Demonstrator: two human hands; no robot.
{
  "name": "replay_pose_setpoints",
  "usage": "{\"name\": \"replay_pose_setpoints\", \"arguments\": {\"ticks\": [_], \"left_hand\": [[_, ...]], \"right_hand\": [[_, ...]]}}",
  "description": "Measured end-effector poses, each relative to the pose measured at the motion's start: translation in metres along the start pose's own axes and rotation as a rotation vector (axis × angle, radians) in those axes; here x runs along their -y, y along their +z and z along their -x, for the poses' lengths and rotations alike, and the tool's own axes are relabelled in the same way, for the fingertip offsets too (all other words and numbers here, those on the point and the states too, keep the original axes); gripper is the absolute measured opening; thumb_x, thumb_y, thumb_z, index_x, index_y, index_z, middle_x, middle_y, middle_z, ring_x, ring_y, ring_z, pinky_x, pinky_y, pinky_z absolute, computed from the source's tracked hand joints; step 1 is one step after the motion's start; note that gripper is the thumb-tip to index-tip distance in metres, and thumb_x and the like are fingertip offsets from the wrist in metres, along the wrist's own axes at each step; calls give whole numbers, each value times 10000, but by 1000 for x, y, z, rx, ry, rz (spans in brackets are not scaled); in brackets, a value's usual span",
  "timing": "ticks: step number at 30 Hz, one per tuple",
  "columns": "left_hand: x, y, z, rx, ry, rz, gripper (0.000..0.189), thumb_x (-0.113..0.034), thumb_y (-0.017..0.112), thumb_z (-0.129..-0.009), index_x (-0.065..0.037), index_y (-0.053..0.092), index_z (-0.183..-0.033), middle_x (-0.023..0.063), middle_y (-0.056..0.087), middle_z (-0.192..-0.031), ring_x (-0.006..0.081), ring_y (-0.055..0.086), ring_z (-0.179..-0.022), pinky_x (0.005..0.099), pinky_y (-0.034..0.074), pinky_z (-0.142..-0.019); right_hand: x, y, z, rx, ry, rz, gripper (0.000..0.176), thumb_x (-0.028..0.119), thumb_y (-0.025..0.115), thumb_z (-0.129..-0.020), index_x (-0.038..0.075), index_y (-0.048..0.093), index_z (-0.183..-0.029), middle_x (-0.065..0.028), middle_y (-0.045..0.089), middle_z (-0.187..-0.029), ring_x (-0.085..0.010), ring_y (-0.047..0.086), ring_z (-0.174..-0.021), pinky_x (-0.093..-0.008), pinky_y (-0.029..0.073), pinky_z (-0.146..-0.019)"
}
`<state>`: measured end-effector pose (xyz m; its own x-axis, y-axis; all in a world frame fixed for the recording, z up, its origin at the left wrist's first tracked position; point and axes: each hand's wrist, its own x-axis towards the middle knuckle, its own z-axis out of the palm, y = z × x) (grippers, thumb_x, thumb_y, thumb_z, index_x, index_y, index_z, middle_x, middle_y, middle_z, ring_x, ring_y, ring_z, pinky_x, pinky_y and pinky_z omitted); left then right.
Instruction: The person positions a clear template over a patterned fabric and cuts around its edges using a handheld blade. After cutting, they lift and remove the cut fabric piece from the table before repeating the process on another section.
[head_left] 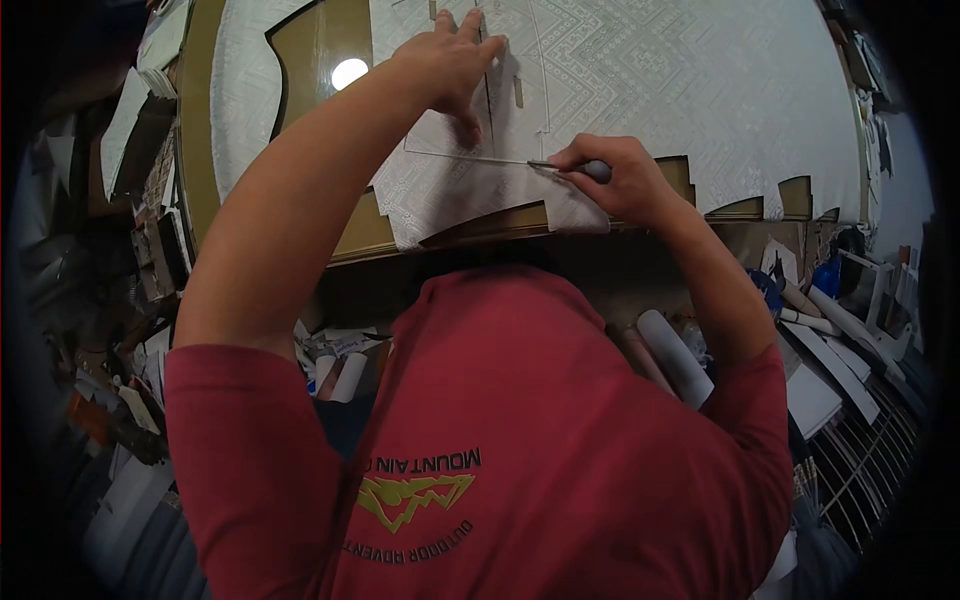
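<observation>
My left hand (460,70) presses down on white patterned fabric (640,80), its fingers spread. A dark line and a clear-looking sheet edge run beside its fingers. In my right hand (625,175) is a small tool with a rounded grey handle (598,171) and a thin dark metal tip, which looks like a knife. That tip touches the fabric, right of and below my left hand. From it a thin pale line stretches left across the cloth. The fabric's near edge has angular cut-outs, and the brown tabletop (365,235) shows through them.
A shiny bright spot lies on the bare brown strip (310,60) at upper left. Papers and card pieces (130,130) crowd the left side. White rolls (672,350) stand below the table edge, and a wire rack (865,460) with sheets is at right.
</observation>
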<state>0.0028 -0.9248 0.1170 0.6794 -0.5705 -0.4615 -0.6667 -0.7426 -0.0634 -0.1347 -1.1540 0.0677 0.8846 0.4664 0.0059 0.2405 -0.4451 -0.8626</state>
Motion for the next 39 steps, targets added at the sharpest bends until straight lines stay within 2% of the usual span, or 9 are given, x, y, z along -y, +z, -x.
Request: {"name": "replay_pose_setpoints", "arguments": {"ticks": [3, 9, 16, 22, 24, 32, 33, 35, 39], "left_hand": [[14, 22, -14, -52, 35, 38, 1366, -501, 1024, -530, -195, 307, -1652, 222, 209, -1739, 517, 244, -1568, 563, 452, -1186], [18, 22, -16, -32, 76, 16, 1376, -591, 999, -544, -180, 309, -1661, 280, 216, -1720, 550, 274, -1546, 539, 439, -1198], [19, 20, -12, -24, 74, 25, 1392, -601, 998, -538, -176, 301, -1665, 282, 205, -1722, 546, 255, -1555, 530, 426, -1208], [19, 17, -13, -17, 82, 35, 1379, -575, 999, -554, -169, 287, -1663, 264, 181, -1735, 531, 229, -1569, 535, 450, -1189], [20, 17, -14, -27, 124, 22, 1434, -648, 990, -513, -122, 299, -1656, 331, 239, -1689, 603, 279, -1518, 528, 459, -1178], [28, 24, -19, -81, 215, 58, 1396, -665, 983, -520, -91, 336, -1615, 363, 256, -1661, 651, 288, -1485, 592, 461, -1156], [28, 24, -19, -85, 195, 42, 1409, -680, 980, -512, -87, 333, -1615, 370, 253, -1661, 660, 292, -1478, 595, 461, -1155], [27, 24, -21, -81, 221, 19, 1416, -692, 975, -510, -81, 331, -1614, 383, 248, -1657, 671, 294, -1470, 595, 459, -1155], [28, 26, -24, -71, 222, 2, 1425, -713, 963, -520, -67, 322, -1616, 417, 228, -1649, 706, 287, -1447, 603, 453, -1155]], "right_hand": [[7, 25, -16, -21, 24, -38, 147, 26, 769, -894, 10, 731, -1035, -133, 771, -958, -247, 773, -927, -331, 591, -827], [39, 144, -101, -279, -150, 22, 162, 46, 701, -898, 70, 708, -1058, -194, 748, -957, -374, 734, -860, -465, 570, -742], [40, 106, -21, -293, -225, -38, 212, 11, 745, -877, 64, 723, -1080, -142, 716, -934, -360, 700, -826, -410, 558, -730], [44, 77, 43, -558, 48, 21, 186, 30, 756, -912, 8, 726, -1095, -154, 754, -971, -277, 746, -856, -354, 576, -765], [46, 83, 47, -641, 148, 77, 194, 14, 752, -927, -3, 726, -1118, -157, 759, -975, -225, 745, -860, -325, 569, -776], [69, 111, 31, -848, 507, 83, 171, 91, 751, -953, -4, 714, -1090, -96, 755, -897, -141, 691, -791, -294, 545, -735], [71, 113, 28, -868, 534, 106, 171, 91, 751, -953, -4, 714, -1090, -96, 755, -897, -141, 691, -791, -294, 545, -735], [73, 115, 22, -944, 562, 118, 180, 144, 779, -916, 26, 720, -1039, -162, 761, -913, -329, 761, -845, -384, 578, -759], [80, 122, 9, -1040, 640, 131, 169, 144, 777, -910, 32, 728, -1027, -163, 765, -913, -318, 764, -842, -386, 581, -756]]}}
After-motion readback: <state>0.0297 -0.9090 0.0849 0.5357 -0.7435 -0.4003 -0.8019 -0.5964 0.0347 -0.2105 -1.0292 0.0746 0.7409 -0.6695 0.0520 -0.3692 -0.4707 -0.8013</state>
